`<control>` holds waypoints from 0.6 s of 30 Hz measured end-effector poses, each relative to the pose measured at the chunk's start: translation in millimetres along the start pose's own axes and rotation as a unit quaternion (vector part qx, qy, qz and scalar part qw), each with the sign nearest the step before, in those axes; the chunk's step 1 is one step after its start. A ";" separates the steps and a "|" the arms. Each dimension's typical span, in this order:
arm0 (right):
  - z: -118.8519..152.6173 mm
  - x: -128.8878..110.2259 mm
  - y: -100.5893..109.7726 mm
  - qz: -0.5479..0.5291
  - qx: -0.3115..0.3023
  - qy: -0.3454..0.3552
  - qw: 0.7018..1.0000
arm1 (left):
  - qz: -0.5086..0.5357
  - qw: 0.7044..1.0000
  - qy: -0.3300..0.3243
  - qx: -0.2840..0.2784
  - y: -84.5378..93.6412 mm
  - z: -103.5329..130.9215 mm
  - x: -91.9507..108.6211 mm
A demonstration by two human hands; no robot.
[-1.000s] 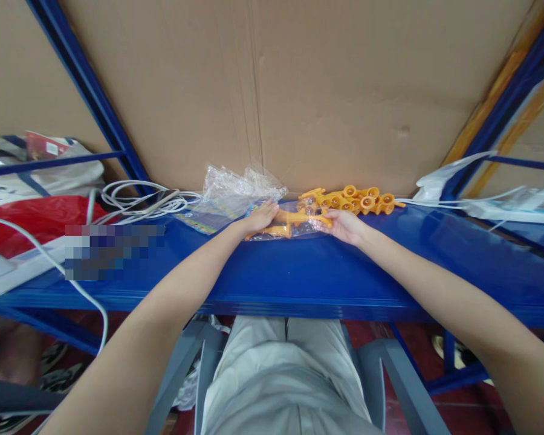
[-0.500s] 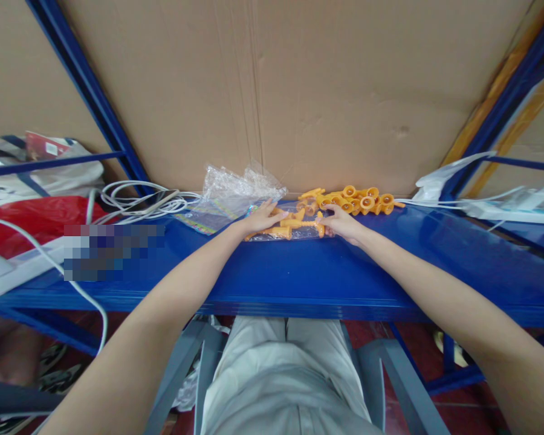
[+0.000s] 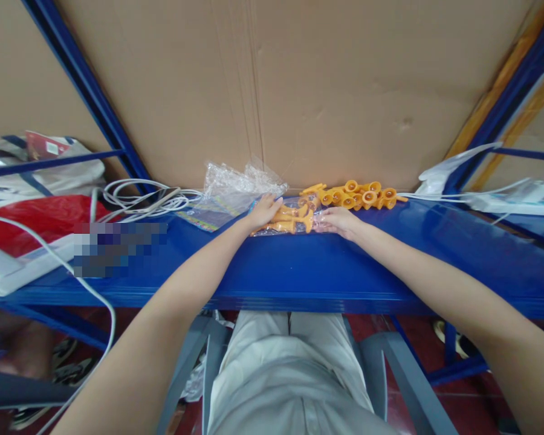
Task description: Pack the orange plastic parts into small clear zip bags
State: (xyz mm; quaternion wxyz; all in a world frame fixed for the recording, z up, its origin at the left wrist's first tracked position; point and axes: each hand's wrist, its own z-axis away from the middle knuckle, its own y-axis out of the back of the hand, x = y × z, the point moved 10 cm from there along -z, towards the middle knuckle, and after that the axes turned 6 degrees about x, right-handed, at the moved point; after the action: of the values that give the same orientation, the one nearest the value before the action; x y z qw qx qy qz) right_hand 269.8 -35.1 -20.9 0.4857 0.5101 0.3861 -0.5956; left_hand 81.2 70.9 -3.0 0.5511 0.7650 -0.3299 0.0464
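Note:
A clear plastic bag [image 3: 276, 231] lies flat on the blue table with several yellow-orange plastic parts [image 3: 294, 225] inside it. At its left end, my left hand [image 3: 265, 209] is closed on the bag from above. My right hand [image 3: 340, 222] pinches the bag's right end, thumb and fingers together on the film. Beyond the right hand sits a pile of yellow-orange cup-ended parts [image 3: 362, 196]. Behind the left hand are crumpled clear bags [image 3: 236, 181] and a flat bag with a printed edge [image 3: 204, 225].
White cables [image 3: 140, 193] lie coiled at the left near a red bag [image 3: 40, 220] and a blurred-out item [image 3: 118, 248]. A cardboard wall [image 3: 344, 90] stands behind the blue table [image 3: 299, 272]. On the right are a white plastic bag [image 3: 439, 175] and a power strip [image 3: 508, 205].
My right hand has gone from the parts at the bag's mouth to pinching the film at its right end. The parts now lie wholly inside the bag, shifted left.

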 end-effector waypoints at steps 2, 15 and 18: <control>-0.3 -1.5 -7.7 0.018 -0.034 0.002 0.999 | 0.013 1.000 0.001 -0.001 4.1 2.2 3.8; -31.2 -23.4 -44.1 0.104 -0.148 0.120 0.976 | 0.077 0.997 -0.022 0.020 26.7 10.7 11.3; -27.5 -29.6 -46.0 0.157 -0.148 0.182 0.959 | 0.056 0.997 -0.042 0.011 28.4 11.6 13.7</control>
State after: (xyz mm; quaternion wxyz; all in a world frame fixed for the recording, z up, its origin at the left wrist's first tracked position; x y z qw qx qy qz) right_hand 231.7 7.2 1.5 0.5649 0.5862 0.4671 -0.3452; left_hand 72.7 49.5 21.5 0.5249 0.7525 -0.3948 0.0488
